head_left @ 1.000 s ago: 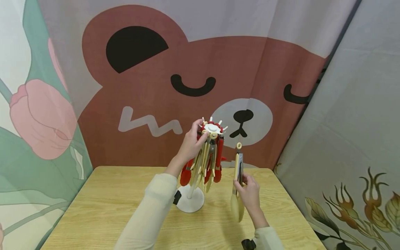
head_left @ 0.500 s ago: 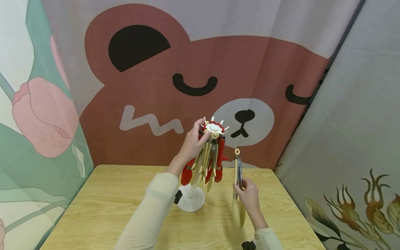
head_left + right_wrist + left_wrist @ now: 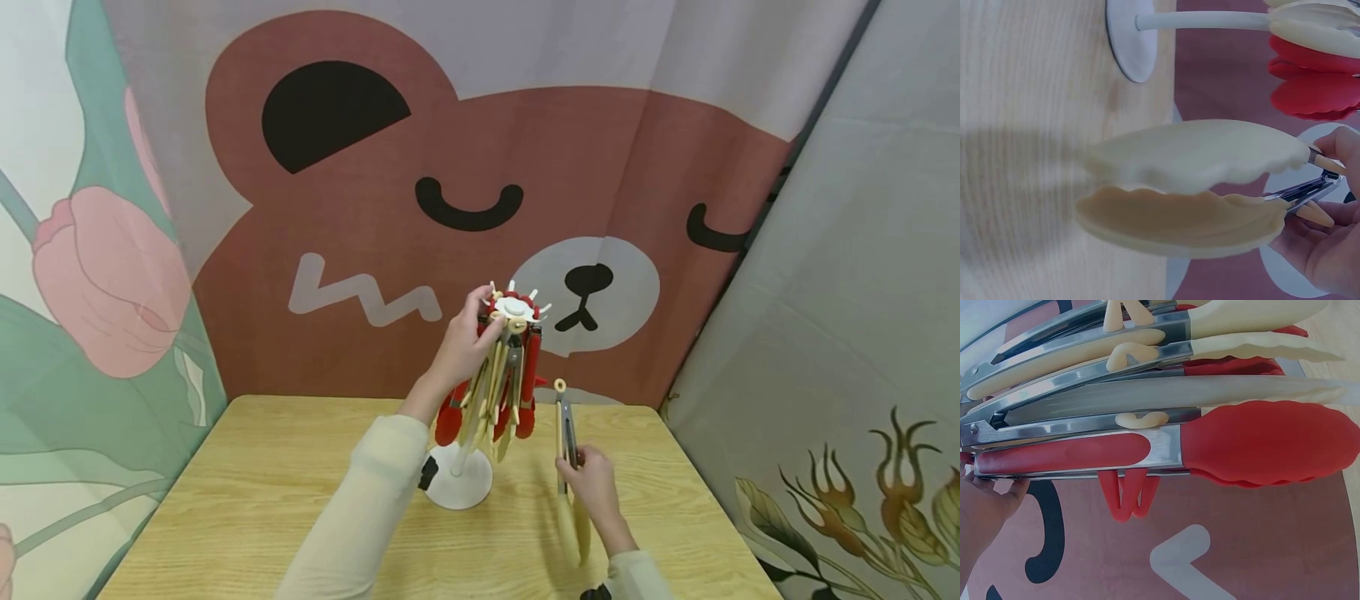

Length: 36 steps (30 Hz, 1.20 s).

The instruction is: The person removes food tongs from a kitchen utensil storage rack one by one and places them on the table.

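A white rack (image 3: 514,308) with hooks around its top stands on a pole and a round base (image 3: 459,483). Several red and cream tongs hang from it, among them red tongs (image 3: 1266,444) large in the left wrist view. My left hand (image 3: 461,343) holds the rack's top at its left side. To the right of the rack, my right hand (image 3: 596,483) grips cream tongs (image 3: 1185,156) by the middle of their handles, ring end up and heads pointing down above the table. In the right wrist view the two cream heads stand slightly apart.
The wooden table (image 3: 300,500) lies under both hands. Behind it hangs a curtain (image 3: 337,233) with a bear print, and another grey curtain (image 3: 847,333) with plant motifs stands at the right.
My right hand has moved down and slightly left with the cream tongs, now lower over the table. My left hand keeps its hold on the rack's top.
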Motion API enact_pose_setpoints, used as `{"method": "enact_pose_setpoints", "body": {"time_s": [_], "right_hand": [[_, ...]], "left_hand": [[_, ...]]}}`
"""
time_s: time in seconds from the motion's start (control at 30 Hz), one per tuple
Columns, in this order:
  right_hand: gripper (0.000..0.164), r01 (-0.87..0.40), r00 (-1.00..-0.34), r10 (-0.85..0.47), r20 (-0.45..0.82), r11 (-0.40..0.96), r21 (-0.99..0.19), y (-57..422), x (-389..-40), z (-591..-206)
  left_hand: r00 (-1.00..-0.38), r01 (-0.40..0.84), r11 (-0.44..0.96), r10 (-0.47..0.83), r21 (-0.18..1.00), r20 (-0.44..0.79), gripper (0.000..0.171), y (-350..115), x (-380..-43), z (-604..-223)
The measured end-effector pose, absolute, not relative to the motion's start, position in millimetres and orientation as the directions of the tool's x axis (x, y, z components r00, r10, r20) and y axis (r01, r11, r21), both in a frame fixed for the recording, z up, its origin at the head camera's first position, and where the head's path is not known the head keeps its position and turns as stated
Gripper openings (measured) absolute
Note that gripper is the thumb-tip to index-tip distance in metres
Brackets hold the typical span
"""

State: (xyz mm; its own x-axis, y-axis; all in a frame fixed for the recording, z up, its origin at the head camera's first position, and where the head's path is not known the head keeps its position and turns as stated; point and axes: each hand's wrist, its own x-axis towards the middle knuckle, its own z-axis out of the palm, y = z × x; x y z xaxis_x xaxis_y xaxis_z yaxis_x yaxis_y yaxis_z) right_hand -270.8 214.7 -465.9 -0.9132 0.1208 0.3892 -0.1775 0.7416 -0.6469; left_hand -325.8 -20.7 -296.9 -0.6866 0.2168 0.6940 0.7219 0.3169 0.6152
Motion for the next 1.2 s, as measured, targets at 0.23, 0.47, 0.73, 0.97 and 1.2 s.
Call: {"method": "enact_pose_setpoints", "body": {"time_s": [0.23, 0.47, 0.73, 0.97, 1.2], "right_hand": [[0.016, -0.149, -0.939, 0.091, 0.331, 0.763, -0.630, 213, -271, -477], [0.015, -0.142, -0.955, 0.060, 0.292, 0.771, -0.621, 211, -271, -489], [0.018, -0.117, -0.965, 0.054, 0.255, 0.787, -0.606, 207, -271, -496], [0.021, -0.091, -0.977, 0.044, 0.210, 0.801, -0.591, 206, -272, -505], [0.023, -0.103, -0.977, 0.024, 0.213, 0.819, -0.564, 201, -272, -511]], "left_hand": [[-0.692, 0.717, 0.318, 0.219, 0.620, 0.688, 0.047, -21, -326, -297], [-0.685, 0.723, 0.317, 0.217, 0.614, 0.695, 0.047, -20, -326, -297], [-0.682, 0.725, 0.325, 0.216, 0.607, 0.699, 0.047, -21, -326, -297], [-0.681, 0.725, 0.330, 0.214, 0.604, 0.700, 0.047, -21, -326, -298], [-0.686, 0.721, 0.330, 0.210, 0.610, 0.697, 0.047, -21, -327, -298]]}}
